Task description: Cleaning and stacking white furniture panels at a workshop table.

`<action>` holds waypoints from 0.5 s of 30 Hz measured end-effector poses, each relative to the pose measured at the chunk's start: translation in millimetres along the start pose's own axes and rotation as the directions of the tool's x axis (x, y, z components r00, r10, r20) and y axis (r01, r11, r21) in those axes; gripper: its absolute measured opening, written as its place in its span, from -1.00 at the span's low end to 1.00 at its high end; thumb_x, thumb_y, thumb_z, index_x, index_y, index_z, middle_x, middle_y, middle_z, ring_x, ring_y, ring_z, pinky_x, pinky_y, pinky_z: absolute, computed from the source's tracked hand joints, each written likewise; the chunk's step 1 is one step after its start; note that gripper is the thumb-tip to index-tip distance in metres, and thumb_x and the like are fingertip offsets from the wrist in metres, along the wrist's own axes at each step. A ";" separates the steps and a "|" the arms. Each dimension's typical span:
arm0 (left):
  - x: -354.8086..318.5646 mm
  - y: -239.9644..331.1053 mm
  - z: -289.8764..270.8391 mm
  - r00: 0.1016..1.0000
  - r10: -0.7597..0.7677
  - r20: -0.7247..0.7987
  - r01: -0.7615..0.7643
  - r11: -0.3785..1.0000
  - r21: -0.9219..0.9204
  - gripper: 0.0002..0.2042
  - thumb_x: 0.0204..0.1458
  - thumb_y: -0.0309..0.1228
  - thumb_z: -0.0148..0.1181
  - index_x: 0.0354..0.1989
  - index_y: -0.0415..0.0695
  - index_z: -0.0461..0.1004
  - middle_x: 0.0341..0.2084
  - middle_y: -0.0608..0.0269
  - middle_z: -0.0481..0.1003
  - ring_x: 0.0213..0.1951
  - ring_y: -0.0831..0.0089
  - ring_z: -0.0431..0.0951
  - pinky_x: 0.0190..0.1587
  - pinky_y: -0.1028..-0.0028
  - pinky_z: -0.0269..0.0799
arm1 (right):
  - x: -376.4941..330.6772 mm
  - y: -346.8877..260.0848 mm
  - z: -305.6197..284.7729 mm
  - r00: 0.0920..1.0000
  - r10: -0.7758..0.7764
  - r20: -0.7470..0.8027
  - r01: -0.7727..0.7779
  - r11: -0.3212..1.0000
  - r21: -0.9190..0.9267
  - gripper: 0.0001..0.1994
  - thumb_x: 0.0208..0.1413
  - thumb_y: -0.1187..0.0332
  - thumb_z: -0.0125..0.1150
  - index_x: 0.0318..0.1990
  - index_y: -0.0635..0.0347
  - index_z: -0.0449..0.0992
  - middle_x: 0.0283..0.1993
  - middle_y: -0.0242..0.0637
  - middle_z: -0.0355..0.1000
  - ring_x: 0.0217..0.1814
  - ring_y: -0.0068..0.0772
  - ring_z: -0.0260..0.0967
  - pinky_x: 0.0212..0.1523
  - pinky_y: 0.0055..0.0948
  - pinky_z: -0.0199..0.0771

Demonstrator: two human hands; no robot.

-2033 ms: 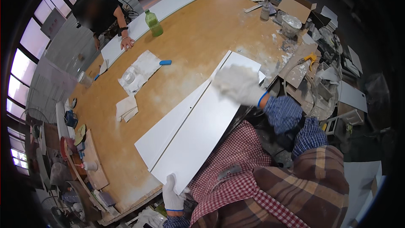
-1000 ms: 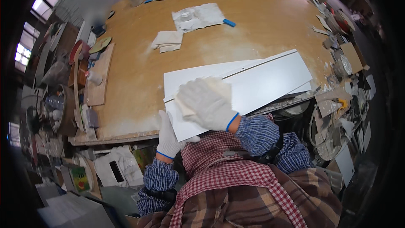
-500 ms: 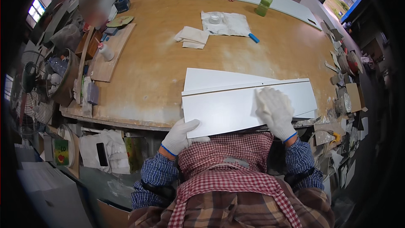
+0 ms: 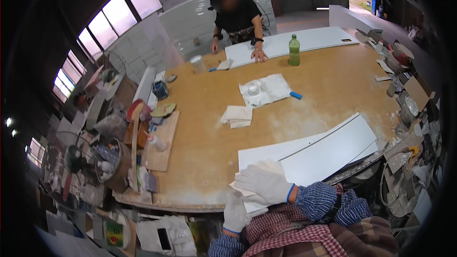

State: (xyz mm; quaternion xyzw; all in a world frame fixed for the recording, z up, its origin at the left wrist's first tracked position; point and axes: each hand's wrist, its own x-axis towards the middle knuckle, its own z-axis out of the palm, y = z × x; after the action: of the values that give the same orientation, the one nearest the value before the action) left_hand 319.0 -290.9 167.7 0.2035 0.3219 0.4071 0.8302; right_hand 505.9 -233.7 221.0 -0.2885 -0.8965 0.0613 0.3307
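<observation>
A long white panel with a groove [image 4: 328,154] lies slanted at the table's near edge, over a second white panel [image 4: 254,157]. My right hand [image 4: 266,183], in a white glove, presses flat with fingers stretched out at the left end of the grooved panel. Under and beside it shows a pale cloth [image 4: 271,165], held against the surface. My left hand [image 4: 235,214], gloved too, is closed at the panel's near left corner; the right hand and cloth partly hide where its fingers meet the panel.
Beyond the panels lie folded cloths [image 4: 238,115], a white sheet bearing a small round container [image 4: 266,96] and a blue object [image 4: 295,95]. A green bottle [image 4: 294,51] stands farther back. Across the table, a person rests a hand [image 4: 258,56] on a long white board [image 4: 309,42].
My right hand and the cloth have slid left along the panel to its left end, close to my left hand. The view has tilted up and turned left, bringing the other person into sight.
</observation>
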 end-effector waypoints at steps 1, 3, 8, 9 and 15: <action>-0.2 3.7 -10.9 1.000 0.019 0.008 -0.019 1.000 0.020 -0.13 0.18 0.34 -0.34 0.46 -0.09 -0.19 0.39 -0.15 0.02 0.34 -0.27 0.12 0.16 -0.48 0.12 | -0.1 -7.4 -4.8 0.997 0.075 0.013 -0.074 0.997 -0.034 -0.51 0.08 0.14 0.16 0.13 0.20 0.39 -0.01 -0.14 0.37 0.04 -0.06 0.28 0.24 -0.14 0.20; -1.5 1.8 -17.5 0.985 -0.071 0.158 0.103 0.973 -0.204 -0.03 0.05 0.48 -0.37 0.47 -0.04 -0.17 0.41 -0.12 -0.01 0.35 -0.26 0.09 0.20 -0.46 0.08 | -6.5 -13.4 -5.9 0.985 0.167 0.034 -0.163 0.983 -0.082 -0.50 0.07 0.14 0.17 0.12 0.22 0.40 -0.01 -0.15 0.38 0.06 -0.06 0.28 0.24 -0.14 0.19; -0.3 6.4 -1.6 1.000 -0.008 0.017 0.010 0.992 -0.123 0.05 -0.01 0.53 -0.39 0.46 -0.11 -0.16 0.39 -0.11 0.04 0.37 -0.23 0.07 0.23 -0.39 0.10 | 1.7 -20.2 7.4 0.990 0.030 0.140 -0.015 0.994 -0.109 -0.44 0.03 0.05 0.17 0.15 0.14 0.38 0.06 -0.19 0.35 0.10 -0.12 0.25 0.21 -0.17 0.20; 3.0 4.0 -4.7 0.996 0.052 -0.077 -0.058 0.996 -0.071 0.09 -0.03 0.55 -0.40 0.43 -0.21 -0.12 0.36 -0.15 0.09 0.35 -0.18 0.13 0.24 -0.32 0.13 | 0.5 -24.1 7.9 0.989 0.029 0.142 -0.013 0.994 -0.108 -0.44 0.03 0.05 0.17 0.15 0.14 0.38 0.06 -0.19 0.35 0.10 -0.12 0.25 0.21 -0.17 0.20; 1.3 2.3 -22.4 0.994 -0.021 0.104 0.050 0.956 -0.288 -0.17 0.22 0.27 -0.36 0.35 -0.30 0.05 0.27 -0.11 0.22 0.26 0.00 0.31 0.20 -0.18 0.33 | -35.2 -36.7 -43.9 0.959 -0.001 0.282 -0.013 0.999 0.048 -0.53 0.00 0.13 0.16 0.08 0.07 0.43 -0.01 -0.24 0.37 0.05 -0.15 0.30 0.12 -0.16 0.27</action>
State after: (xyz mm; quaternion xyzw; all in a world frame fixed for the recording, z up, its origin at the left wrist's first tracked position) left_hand 302.7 -286.8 152.7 0.0938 0.2203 0.4242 0.8734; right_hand 537.6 -287.2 246.3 -0.2712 -0.9318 0.1248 0.2065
